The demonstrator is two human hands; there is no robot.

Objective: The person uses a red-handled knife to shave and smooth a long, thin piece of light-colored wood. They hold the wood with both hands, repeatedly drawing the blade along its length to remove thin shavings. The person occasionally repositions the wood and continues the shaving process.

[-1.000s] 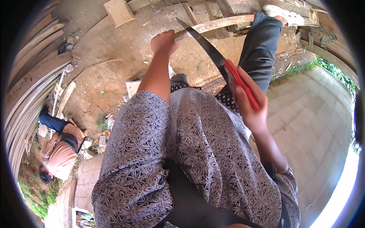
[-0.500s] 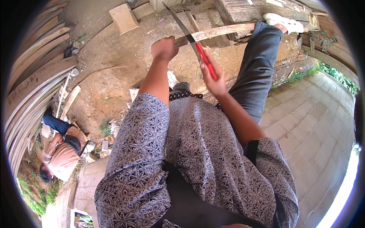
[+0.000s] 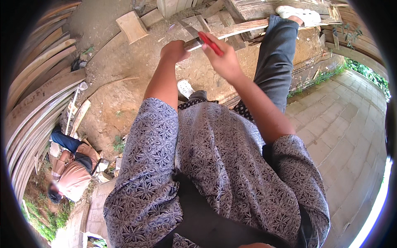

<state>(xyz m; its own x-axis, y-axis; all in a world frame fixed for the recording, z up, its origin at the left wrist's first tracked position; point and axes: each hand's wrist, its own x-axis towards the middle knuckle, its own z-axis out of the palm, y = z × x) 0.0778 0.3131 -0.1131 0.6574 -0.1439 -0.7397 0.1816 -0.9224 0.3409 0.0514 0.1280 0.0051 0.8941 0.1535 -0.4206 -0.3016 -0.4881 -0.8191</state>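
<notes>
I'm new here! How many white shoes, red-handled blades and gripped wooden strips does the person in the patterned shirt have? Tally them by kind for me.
White shoes: 2
Red-handled blade: 1
Gripped wooden strip: 1
Total: 4

Rough woodworking yard: stacked planks (image 3: 43, 93), bare dirt ground (image 3: 111, 97), offcut (image 3: 131, 27), block paving (image 3: 331, 128).

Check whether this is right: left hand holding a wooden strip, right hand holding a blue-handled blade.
Not quite: the handle is red, not blue, as the head view shows. The left hand holds the wooden strip, the right hand the blade.
</notes>
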